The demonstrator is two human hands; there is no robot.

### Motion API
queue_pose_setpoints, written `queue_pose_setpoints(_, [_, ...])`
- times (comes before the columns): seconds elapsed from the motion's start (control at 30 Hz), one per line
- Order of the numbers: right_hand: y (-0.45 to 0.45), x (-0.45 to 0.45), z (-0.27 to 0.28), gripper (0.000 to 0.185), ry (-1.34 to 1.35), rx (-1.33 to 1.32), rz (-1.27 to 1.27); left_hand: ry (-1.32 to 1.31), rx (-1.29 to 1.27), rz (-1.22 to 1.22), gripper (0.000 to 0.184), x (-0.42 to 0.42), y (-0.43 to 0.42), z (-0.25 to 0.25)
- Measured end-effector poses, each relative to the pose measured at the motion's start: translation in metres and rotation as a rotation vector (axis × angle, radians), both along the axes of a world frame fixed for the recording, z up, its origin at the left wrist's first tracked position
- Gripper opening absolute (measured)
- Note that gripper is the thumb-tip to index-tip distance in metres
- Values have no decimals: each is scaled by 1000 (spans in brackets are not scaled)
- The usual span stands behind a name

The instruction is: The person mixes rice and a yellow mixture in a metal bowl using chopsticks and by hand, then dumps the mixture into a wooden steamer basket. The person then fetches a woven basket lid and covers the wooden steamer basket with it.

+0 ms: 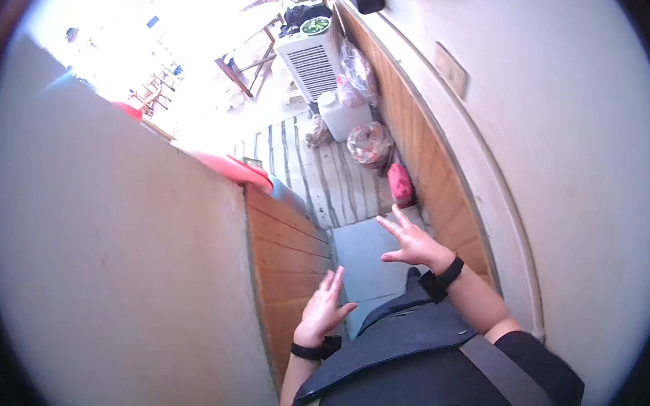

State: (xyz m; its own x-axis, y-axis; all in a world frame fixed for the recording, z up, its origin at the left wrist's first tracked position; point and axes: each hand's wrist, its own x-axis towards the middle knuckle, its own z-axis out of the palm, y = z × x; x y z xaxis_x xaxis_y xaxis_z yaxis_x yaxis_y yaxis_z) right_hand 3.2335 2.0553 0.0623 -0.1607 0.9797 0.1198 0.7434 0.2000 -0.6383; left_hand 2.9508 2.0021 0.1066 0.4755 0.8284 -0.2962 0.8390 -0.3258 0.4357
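Both hands are held out in front of my dark apron, empty. My left hand (325, 306) is open beside the wood-panelled lower wall (284, 267), its fingers pointing up and its thumb apart. Higher and to the right, my right hand (410, 242) is open with fingers spread, above the grey floor tiles (370, 254). Nearest to the right hand's fingertips in view is a pink bag or bundle (399, 184) on the floor, apart from the hand. Each wrist wears a black band.
Walls flank this narrow passage. Ahead on the striped floor (287, 156) stand a white jug (343, 115), a full clear plastic bag (370, 145) and a white louvred unit (315, 67) carrying a bowl of greens (315, 26). Pink cloth (230, 169) drapes the left wall's corner. Beyond is a bright area with wooden furniture.
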Motion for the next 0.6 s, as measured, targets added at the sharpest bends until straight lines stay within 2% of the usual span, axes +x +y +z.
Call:
queue_pose_setpoints(0.03, [30, -5, 1, 76, 36, -126, 108, -25, -161, 12, 86, -3, 29, 9])
queue_pose_setpoints(0.07, [64, -14, 6, 76, 39, -137, 120, -8, -169, 7, 80, -7, 56, 18])
queue_pose_setpoints(0.13, [134, -38, 19, 65, -163, -246, 322, -27, -167, 37, 75, -14, 104, 19])
queue_pose_setpoints(0.17, [177, -42, 18, 53, -171, -184, 418, -5, -80, 70, 69, -13, 139, 12])
queue_pose_setpoints(0.23, [244, -57, 8, 51, -84, -185, 635, 15, 14, 128, 63, -20, 198, 3])
queue_pose_setpoints(0.27, [278, -63, 10, 51, -193, -201, 725, -178, 1, 214, 56, -24, 223, 1])
queue_pose_setpoints(0.3, [315, -71, 10, 51, -298, -293, 747, -369, -7, 300, 50, -29, 246, 2])
queue_pose_setpoints(0.33, [343, -75, 13, 50, -357, -275, 703, -482, 14, 333, 40, -32, 277, 7])
queue_pose_setpoints(0.37, [384, -71, 21, 48, -440, -228, 646, -505, 58, 340, 40, -41, 318, 11])
queue_pose_setpoints(0.43, [455, -69, 24, 50, -336, -131, 516, -441, 282, 356, 37, -63, 386, 19])
queue_pose_setpoints(0.47, [489, -65, 24, 50, -284, -108, 496, -413, 449, 366, 35, -64, 421, 38])
queue_pose_setpoints(0.5, [522, -61, 25, 51, -226, -86, 477, -437, 475, 403, 35, -65, 448, 46])
queue_pose_setpoints(0.57, [584, -48, 20, 49, -259, -124, 527, -657, 342, 457, 35, -74, 499, 53])
queue_pose_setpoints(0.6, [609, -42, 24, 49, -283, -183, 515, -686, 318, 475, 34, -82, 522, 47])
